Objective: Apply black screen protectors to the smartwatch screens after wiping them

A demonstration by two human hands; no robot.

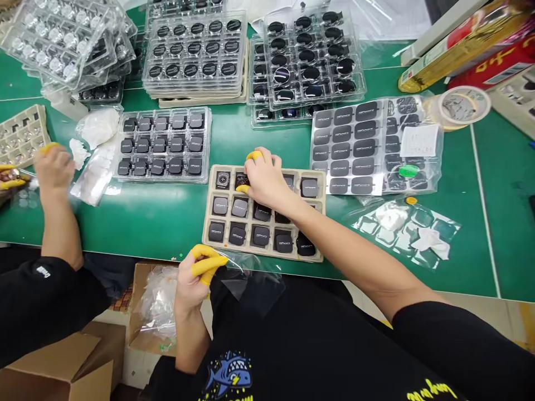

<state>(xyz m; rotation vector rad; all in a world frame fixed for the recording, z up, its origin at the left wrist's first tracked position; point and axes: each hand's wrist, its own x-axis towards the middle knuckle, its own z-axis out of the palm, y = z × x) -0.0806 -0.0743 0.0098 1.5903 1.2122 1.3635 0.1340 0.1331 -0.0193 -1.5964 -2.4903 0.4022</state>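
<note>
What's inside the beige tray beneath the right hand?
The beige tray holds dark square pieces, many with pale lettering; the top-left one shows a round mark. The right hand and forearm cover parts of the top and middle rows; what lies beneath is hidden.

- Several cells of the beige tray (229, 192) are covered by the right hand (267, 179) and forearm (330, 228).
- Whether the dark part (241, 180) beneath its fingers is gripped cannot be told.
- The lower outline of the clear film (246, 278) is partly lost against the black shirt (326, 334).
- A co-worker's hand (9, 178) is cut off by the left edge.
- Print on the white label (419, 140) is too small to be read.
</note>
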